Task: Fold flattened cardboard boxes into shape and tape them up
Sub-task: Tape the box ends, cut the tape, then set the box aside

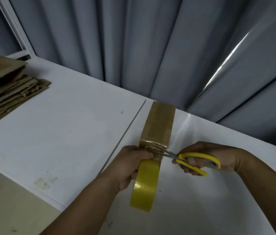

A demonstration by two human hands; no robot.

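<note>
Box [159, 126]: folded, taped, on white table [66, 133] centre-right; looks light, stiff at edges, slick under tape, so hold by sides.
Tape roll [145, 184]: glossy, strip runs to box's near end.
L hand [132, 164]: fingers curled round roll, upright, at box end.
R hand [206, 160]: fingers thru yellow scissors [195, 161], blades part-open on strip.
Flat boxes [6, 89]: stacked far left.

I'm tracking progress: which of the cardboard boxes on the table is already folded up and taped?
The narrow box in the middle, folded into shape and glossy with tape; the others lie flat in the stack at far left.
</note>
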